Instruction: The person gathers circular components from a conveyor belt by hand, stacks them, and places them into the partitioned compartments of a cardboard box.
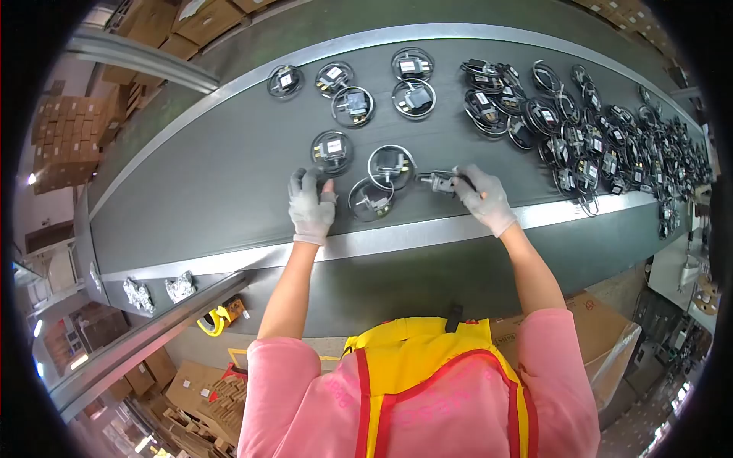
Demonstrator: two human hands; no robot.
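My left hand (311,206), in a pale grey glove, rests over the dark belt with its fingers apart and nothing in them. Just beyond its fingertips lies a coiled black cable with a white-labelled small box (331,151). My right hand (486,201), gloved alike, has its fingers closed on a coiled cable with a grey connector end (437,182) that points left. Between my hands lie two more cable coils, one farther away (392,166) and one nearer (371,200), overlapping at their edges. The glove partly hides the held coil.
Several single cable coils (353,106) lie spread farther across the belt (221,175). A dense pile of them (588,145) covers its right part. Metal rails (412,238) edge the belt. Crumpled foil (180,286) sits at left, and cardboard boxes (69,137) are stacked beyond.
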